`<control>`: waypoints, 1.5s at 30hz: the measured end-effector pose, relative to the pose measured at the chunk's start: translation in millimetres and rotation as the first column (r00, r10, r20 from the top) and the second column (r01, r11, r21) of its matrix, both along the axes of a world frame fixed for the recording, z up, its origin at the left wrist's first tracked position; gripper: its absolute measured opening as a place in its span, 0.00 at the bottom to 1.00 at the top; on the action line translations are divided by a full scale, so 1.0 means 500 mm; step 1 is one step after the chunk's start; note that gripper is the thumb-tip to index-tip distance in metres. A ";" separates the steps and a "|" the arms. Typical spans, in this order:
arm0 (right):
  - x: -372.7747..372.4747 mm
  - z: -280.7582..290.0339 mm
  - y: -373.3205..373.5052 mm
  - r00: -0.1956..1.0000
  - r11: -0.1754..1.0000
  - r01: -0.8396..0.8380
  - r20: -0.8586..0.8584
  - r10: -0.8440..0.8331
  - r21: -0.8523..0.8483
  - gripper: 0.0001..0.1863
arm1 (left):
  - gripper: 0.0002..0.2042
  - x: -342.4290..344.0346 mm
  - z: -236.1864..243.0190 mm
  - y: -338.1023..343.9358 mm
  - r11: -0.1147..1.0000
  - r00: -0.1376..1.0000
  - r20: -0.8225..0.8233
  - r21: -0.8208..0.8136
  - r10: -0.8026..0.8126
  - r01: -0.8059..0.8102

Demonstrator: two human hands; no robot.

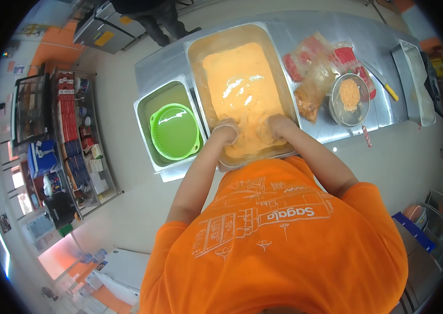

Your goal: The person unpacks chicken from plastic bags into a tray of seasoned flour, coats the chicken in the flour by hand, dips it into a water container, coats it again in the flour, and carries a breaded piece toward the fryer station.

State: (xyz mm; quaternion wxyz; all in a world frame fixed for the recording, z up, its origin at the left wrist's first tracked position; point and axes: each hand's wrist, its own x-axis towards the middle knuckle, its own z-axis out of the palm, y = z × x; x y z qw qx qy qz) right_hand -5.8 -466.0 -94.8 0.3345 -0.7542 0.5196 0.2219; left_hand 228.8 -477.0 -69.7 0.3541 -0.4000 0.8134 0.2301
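Orange batter-like mix (242, 89) fills one large steel pan (196, 57) at the middle of the steel counter (331, 31), directly in front of the person. Both hands are in it at the near end of the pan.

- Left hand (225, 131): gloved in clear plastic, pressed into the mix, fingers curled down and coated. Can't tell whether it has hold of anything under the surface.
- Right hand (276, 127): same, sunk in the mix just beside the left, knuckles up, fingers buried. Grip can't be read either.
- The two hands sit close together, not touching as far as I can see.

Count around them:
- 1 smaller steel pan (145, 136) to the left, touching the big one, with 1 green colander (174, 131) lying inside.
- 1 round metal sieve (348, 99) to the right holding orange crumbs (349, 94).
- Several clear plastic bags (315, 68) between the big pan and the sieve, red and brownish contents; exact number unclear, they overlap.
- 1 yellow-handled knife (383, 82) beyond the sieve.
- 1 long steel tray (415, 78) at the far right end of the counter.

Another person's legs (158, 21) stand at the far side of the counter. Shelf rack (77, 136) with small goods off to the left.
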 end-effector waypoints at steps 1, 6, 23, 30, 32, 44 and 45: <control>-0.004 -0.023 0.004 1.000 1.000 0.005 0.001 -0.005 0.000 0.13 | 0.13 -0.002 -0.010 0.001 1.000 1.000 0.001 0.000 -0.005 0.005; -0.001 -0.039 0.002 0.995 0.995 -0.094 -0.031 0.093 -0.036 0.09 | 0.13 0.012 -0.087 0.014 0.998 0.986 -0.157 -0.028 -0.054 0.051; 0.070 0.062 -0.013 0.802 0.781 0.572 0.369 -0.470 -0.250 0.09 | 0.10 -0.025 -0.065 0.013 0.855 0.903 -0.333 -0.346 0.272 -0.385; 0.096 0.080 -0.042 0.768 0.747 0.625 0.356 -0.533 -0.229 0.12 | 0.11 -0.020 -0.067 -0.002 0.877 0.923 -0.327 -0.360 0.200 -0.318; 0.090 0.083 -0.041 0.736 0.739 0.650 0.388 -0.555 -0.176 0.12 | 0.12 -0.020 -0.027 0.009 0.849 0.879 -0.386 -0.328 0.281 -0.415; 0.386 0.361 -0.084 0.558 0.864 0.481 0.707 -0.435 0.152 0.15 | 0.16 0.287 0.376 0.139 0.223 0.158 -0.526 0.061 0.836 -0.973; 0.431 0.346 -0.088 0.562 0.895 0.418 0.731 -0.387 0.152 0.15 | 0.16 0.322 0.335 0.141 0.195 0.135 -0.528 0.059 0.838 -0.979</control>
